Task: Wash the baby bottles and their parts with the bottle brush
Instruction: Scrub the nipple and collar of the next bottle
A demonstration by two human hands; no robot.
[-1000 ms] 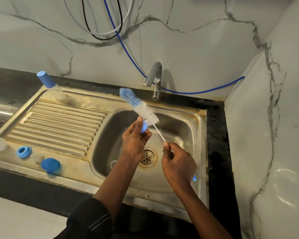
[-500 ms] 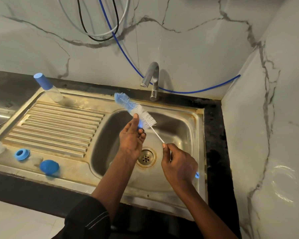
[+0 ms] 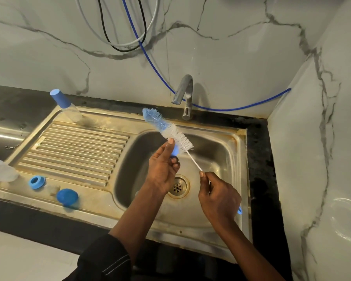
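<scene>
Over the steel sink basin [image 3: 217, 159], my right hand [image 3: 219, 195] grips the thin white handle of the bottle brush [image 3: 166, 128], whose blue-and-white bristles point up and left. My left hand [image 3: 162, 171] holds a small blue bottle part [image 3: 174, 151] against the white bristles. On the drainboard lie a blue ring [image 3: 37, 182], a blue cap [image 3: 67, 197] and a clear bottle [image 3: 2, 171] at the left edge. A clear bottle with a blue cap [image 3: 66, 106] stands tilted at the drainboard's far corner.
The tap [image 3: 183, 94] stands behind the basin, with no water visible. A blue hose [image 3: 231, 109] and other cables hang on the marble wall. The drain [image 3: 177, 186] sits under my hands. A marble side wall closes the right.
The brush and both hands have shifted slightly left and down over the basin; the bristles keep rubbing the blue part. The grips are unchanged.
</scene>
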